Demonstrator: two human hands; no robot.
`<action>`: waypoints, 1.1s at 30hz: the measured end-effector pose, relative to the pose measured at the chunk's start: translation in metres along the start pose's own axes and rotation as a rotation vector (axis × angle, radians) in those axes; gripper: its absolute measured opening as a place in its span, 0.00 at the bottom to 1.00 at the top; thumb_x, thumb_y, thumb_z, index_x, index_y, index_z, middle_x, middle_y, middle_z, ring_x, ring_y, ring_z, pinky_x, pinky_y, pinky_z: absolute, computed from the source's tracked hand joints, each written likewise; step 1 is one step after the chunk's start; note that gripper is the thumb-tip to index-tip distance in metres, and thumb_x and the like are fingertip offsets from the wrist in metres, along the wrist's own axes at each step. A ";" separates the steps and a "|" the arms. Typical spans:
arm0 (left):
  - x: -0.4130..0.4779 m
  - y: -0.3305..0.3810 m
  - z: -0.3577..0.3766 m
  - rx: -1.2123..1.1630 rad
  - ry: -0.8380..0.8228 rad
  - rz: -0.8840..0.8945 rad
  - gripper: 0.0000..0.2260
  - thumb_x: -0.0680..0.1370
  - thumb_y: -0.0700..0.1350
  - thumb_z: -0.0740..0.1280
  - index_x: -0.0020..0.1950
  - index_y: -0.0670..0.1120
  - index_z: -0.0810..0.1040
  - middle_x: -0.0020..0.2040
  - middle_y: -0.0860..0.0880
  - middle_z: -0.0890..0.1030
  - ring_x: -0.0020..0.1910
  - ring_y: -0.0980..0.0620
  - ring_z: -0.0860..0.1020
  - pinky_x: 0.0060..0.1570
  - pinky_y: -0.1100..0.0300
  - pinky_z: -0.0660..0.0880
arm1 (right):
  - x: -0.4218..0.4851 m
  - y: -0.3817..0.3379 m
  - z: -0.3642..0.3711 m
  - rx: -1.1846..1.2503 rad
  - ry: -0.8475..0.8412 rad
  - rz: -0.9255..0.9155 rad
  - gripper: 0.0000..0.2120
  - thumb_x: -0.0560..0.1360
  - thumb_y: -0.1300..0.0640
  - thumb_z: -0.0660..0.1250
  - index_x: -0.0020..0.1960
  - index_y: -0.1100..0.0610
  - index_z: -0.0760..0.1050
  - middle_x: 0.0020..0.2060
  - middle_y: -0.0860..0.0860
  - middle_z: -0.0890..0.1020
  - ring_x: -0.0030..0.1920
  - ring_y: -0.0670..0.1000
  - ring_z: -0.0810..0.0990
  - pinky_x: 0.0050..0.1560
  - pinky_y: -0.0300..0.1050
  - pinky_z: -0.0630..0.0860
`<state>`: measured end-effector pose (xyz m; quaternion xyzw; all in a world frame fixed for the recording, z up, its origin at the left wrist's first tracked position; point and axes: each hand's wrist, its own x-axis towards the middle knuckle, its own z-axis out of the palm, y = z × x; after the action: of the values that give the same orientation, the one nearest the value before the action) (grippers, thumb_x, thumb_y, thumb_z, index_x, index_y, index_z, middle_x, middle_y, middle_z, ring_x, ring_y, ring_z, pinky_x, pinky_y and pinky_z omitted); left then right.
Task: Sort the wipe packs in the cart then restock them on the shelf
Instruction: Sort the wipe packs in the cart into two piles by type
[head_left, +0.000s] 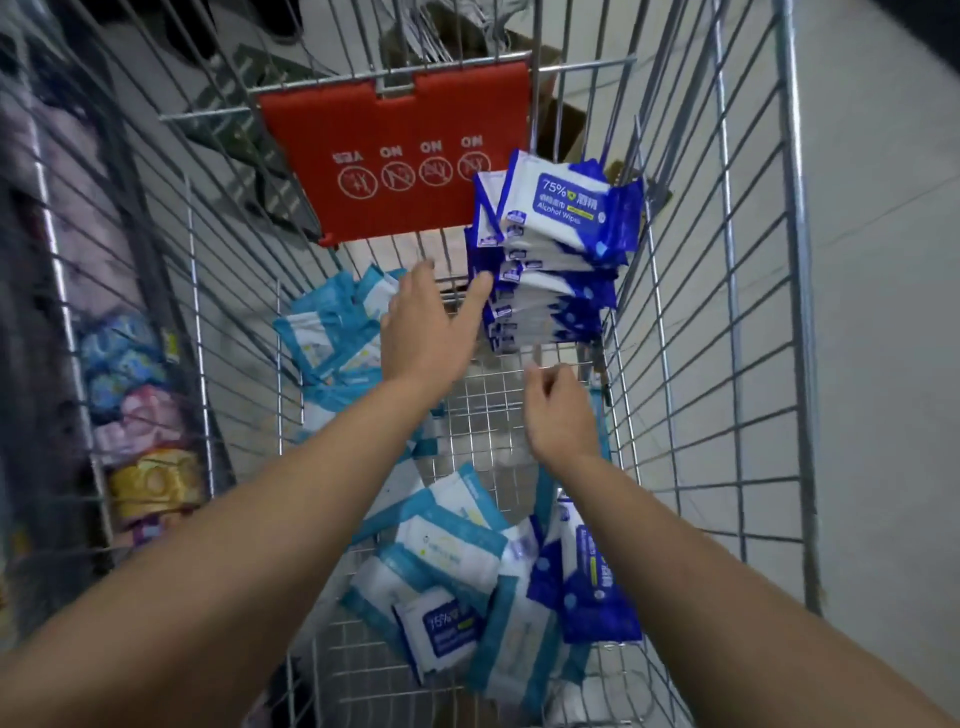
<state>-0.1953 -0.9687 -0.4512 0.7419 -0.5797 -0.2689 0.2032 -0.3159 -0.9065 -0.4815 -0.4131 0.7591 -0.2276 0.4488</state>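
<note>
A tall stack of dark blue alcohol wipe packs (556, 249) leans in the far right corner of the wire cart (727, 364). My left hand (426, 327) is open, its thumb touching the stack's left side. My right hand (558, 410) hovers just below the stack with fingers loosely curled and holds nothing. Light blue wipe packs (332, 332) are heaped at the far left of the cart floor. A mixed pile of light blue packs (447, 545) and dark blue packs (587, 582) lies at the near end, under my forearms.
The red child-seat flap (400, 156) with NO pictograms stands at the cart's far end. Shelves with coloured goods (135, 415) run along the left, outside the cart. Grey floor (883, 260) lies to the right.
</note>
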 end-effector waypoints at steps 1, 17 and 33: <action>-0.017 -0.018 0.003 0.041 -0.031 0.056 0.30 0.78 0.62 0.57 0.73 0.44 0.63 0.71 0.45 0.68 0.69 0.46 0.66 0.68 0.48 0.64 | -0.009 0.015 0.008 -0.133 -0.093 -0.014 0.17 0.82 0.48 0.54 0.56 0.61 0.70 0.47 0.54 0.77 0.48 0.56 0.76 0.43 0.42 0.63; -0.117 -0.190 0.017 0.364 -0.381 -0.256 0.31 0.73 0.45 0.68 0.72 0.39 0.59 0.68 0.38 0.65 0.68 0.39 0.64 0.67 0.50 0.60 | -0.058 0.076 0.065 -0.676 -0.439 -0.084 0.29 0.64 0.45 0.76 0.56 0.56 0.66 0.57 0.54 0.75 0.59 0.55 0.73 0.58 0.47 0.66; -0.078 -0.181 -0.007 0.815 -0.798 0.103 0.37 0.67 0.51 0.77 0.70 0.50 0.61 0.68 0.46 0.72 0.65 0.45 0.69 0.63 0.53 0.65 | -0.006 -0.013 0.027 0.143 -0.410 -0.021 0.17 0.67 0.71 0.73 0.52 0.60 0.74 0.46 0.52 0.80 0.48 0.55 0.81 0.46 0.51 0.81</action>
<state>-0.0686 -0.8492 -0.5443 0.5721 -0.7039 -0.2725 -0.3208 -0.2853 -0.9078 -0.4827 -0.4257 0.6293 -0.1968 0.6197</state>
